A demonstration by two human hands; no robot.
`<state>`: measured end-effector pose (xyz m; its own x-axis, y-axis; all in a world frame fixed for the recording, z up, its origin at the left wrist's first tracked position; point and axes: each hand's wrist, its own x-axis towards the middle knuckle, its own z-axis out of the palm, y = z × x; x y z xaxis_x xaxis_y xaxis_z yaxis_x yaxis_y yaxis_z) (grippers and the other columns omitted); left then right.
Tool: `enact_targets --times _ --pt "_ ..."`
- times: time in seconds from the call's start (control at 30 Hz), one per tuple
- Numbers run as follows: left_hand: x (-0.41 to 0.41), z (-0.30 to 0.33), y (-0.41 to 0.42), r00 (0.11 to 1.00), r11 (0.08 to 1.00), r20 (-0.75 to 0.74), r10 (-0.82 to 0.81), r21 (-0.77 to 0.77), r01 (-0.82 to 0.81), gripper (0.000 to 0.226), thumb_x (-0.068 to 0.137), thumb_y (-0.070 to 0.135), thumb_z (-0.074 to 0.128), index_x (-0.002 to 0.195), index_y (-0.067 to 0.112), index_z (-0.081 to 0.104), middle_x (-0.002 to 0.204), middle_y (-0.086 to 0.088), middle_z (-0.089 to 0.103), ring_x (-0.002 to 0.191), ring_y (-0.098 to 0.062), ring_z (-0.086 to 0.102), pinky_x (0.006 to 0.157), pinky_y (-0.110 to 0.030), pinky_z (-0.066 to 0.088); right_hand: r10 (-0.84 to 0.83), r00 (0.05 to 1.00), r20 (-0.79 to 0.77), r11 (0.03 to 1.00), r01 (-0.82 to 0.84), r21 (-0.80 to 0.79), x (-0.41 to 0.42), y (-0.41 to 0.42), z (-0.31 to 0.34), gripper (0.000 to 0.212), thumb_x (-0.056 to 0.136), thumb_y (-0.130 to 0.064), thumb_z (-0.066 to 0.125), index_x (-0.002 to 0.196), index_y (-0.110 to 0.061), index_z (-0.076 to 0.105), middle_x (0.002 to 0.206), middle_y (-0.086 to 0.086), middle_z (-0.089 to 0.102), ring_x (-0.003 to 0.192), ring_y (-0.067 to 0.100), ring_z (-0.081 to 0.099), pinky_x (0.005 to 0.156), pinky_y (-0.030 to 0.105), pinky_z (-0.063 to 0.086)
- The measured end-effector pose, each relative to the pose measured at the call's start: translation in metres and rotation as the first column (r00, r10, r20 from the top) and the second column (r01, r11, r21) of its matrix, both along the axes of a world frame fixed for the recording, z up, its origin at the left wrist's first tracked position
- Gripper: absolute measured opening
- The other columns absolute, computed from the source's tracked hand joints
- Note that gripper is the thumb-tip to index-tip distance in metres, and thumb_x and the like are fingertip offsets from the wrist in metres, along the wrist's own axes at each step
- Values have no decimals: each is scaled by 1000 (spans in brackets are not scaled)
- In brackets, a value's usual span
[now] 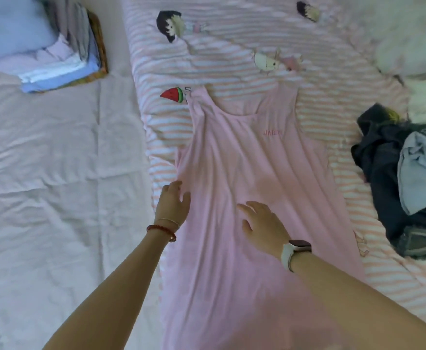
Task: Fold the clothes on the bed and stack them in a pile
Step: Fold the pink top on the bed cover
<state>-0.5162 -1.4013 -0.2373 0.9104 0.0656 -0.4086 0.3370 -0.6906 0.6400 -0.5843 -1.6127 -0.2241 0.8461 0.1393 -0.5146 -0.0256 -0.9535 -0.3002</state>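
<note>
- Head view: pink dress (255, 178) lies spread flat, not yet folded.
- Left hand (172, 203) at its left edge, right hand (262, 226) on its middle; fingers loosely apart, gripping nothing.
- Next, I judge: take that edge, fold inward.

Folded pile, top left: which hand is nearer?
Left. The left hand rests at the pink dress's left edge, below-right of the pile; the right hand lies mid-dress, farther right.

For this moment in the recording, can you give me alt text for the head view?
A pink sleeveless dress lies flat on a striped cartoon-print sheet, with the left hand at its edge and the right hand on it. Folded clothes are stacked upper left; unfolded dark clothes lie right.
</note>
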Motion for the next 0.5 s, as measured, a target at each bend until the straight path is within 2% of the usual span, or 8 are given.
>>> enact_targets --times 0.07,0.17,0.27,0.33,0.4,0.43,0.5 --pt "38 -11 -12 993 993 -41 115 -26 -116 46 92 21 54 132 3 42 123 -16 52 112 -30 52 91 -31 38 -21 998 63 1000 22 -18 35 -9 -11 48 98 -23 33 145 -20 27 150 3 26 139 19 19 110 34 22" --pt "83 -27 -25 948 950 -91 305 -43 -309 44 90 33 56 121 2 50 107 -14 58 109 -32 54 82 -30 40 -23 993 119 991 38 -127 80 -30 -31 49 98 -26 29 147 -21 22 152 2 21 140 20 15 111 40 17" --pt "111 -40 -31 858 862 -97 504 111 -494 42 91 35 45 115 4 58 117 -18 55 111 -35 50 92 -36 41 -96 983 156 965 131 -228 112 -57 -47 51 97 -27 30 147 -20 18 154 5 15 141 25 13 110 48 18" --pt "118 -44 -32 871 869 -93 482 182 -461 36 90 32 42 99 3 63 104 -18 61 101 -36 53 85 -37 44 -186 969 162 947 221 -232 128 -76 -55 53 96 -26 31 147 -18 17 154 7 15 141 27 13 110 51 16" --pt "120 -44 -30 914 910 -67 400 144 -388 26 92 27 44 82 7 58 82 -11 60 83 -29 52 69 -31 38 -227 962 150 945 255 -206 136 -91 -65 53 97 -27 30 148 -16 16 156 7 11 143 28 10 112 53 12" --pt "122 -43 -27 914 912 -47 403 108 -396 22 93 25 45 81 9 55 80 -7 57 81 -26 50 67 -28 34 -221 965 144 948 247 -202 137 -97 -70 54 98 -28 28 148 -17 15 157 7 8 143 28 7 113 54 10" --pt "130 -41 -14 855 855 -4 519 27 -518 17 94 21 44 87 9 54 85 -7 55 85 -25 50 70 -26 33 -194 972 133 952 219 -213 136 -101 -78 54 98 -30 27 149 -18 12 158 6 3 144 28 3 114 54 7"
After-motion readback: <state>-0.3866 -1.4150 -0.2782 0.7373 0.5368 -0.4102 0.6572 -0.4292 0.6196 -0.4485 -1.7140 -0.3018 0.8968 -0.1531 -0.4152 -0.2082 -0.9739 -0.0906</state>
